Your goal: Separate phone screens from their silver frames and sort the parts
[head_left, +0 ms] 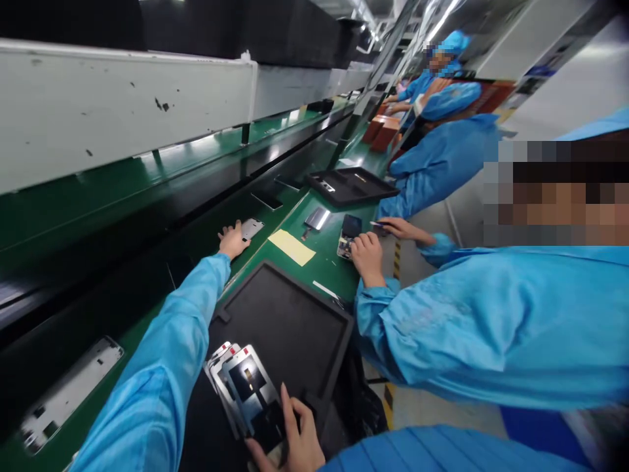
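Note:
My left hand reaches out over the dark line beside the bench. Its fingers are at the near end of a light grey phone frame, with the thumb along the edge. My right hand grips the lower end of a phone screen panel, thumb on one side and fingers on the other. That panel lies on top of several white-edged panels with red marks at their corners. The pile lies over a black tray.
A co-worker's hands work on an opened phone to the right. Nearby lie a yellow paper, a loose screen and another black tray. A long phone frame lies on the line, lower left.

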`<control>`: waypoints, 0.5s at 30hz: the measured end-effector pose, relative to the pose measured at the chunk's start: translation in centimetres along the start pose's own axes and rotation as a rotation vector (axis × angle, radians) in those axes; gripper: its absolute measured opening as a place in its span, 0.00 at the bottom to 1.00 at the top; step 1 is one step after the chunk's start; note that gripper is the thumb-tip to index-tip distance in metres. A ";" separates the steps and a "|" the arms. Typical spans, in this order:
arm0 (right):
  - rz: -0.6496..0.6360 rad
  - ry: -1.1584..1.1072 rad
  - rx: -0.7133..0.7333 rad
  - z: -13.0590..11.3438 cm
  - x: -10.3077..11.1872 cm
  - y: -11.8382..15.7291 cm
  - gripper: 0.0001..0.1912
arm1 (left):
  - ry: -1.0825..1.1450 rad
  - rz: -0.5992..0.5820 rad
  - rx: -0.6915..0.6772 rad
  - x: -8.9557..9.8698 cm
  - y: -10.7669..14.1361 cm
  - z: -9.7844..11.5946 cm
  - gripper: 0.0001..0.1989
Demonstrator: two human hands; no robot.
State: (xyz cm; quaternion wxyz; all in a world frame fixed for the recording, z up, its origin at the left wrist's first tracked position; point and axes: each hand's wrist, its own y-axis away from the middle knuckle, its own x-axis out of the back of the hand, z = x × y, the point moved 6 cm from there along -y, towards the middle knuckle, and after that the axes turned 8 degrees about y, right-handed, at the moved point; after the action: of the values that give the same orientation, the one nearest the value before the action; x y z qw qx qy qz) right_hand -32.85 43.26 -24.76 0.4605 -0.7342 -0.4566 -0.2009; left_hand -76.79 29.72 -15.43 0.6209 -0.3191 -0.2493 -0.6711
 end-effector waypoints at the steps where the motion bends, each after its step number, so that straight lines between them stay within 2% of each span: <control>1: 0.040 0.022 -0.039 -0.3 0.1 0.0 0.46 | 0.025 0.011 -0.019 1.3 0.6 -0.1 0.44; 4: 0.103 0.014 -0.056 -1.3 0.5 -0.2 0.53 | 0.125 0.069 -0.076 6.8 4.2 -0.6 0.47; 7: 0.023 -0.080 -0.032 -2.0 0.6 -1.1 0.45 | 0.263 0.172 -0.098 13.7 10.7 -1.9 0.49; 9: -0.025 -0.130 -0.037 -2.4 0.8 -2.0 0.37 | 0.374 0.255 -0.109 18.0 16.5 -3.1 0.48; 11: -0.043 -0.181 -0.059 -2.8 1.3 -2.9 0.33 | 0.485 0.329 -0.122 21.6 23.2 -4.3 0.46; 14: -0.101 -0.306 -0.147 -3.4 1.8 -3.9 0.30 | 0.743 0.451 -0.091 25.3 34.2 -6.3 0.41; 15: -0.146 -0.349 -0.153 -3.8 2.0 -4.2 0.30 | 0.946 0.500 -0.049 25.9 37.9 -7.1 0.40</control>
State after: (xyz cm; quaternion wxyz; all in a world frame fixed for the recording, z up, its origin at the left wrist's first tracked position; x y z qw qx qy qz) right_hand -34.96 41.56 -19.40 0.3013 -0.7557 -0.5650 -0.1377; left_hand -40.67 3.11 -3.37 0.7988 -0.0459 0.1572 -0.5789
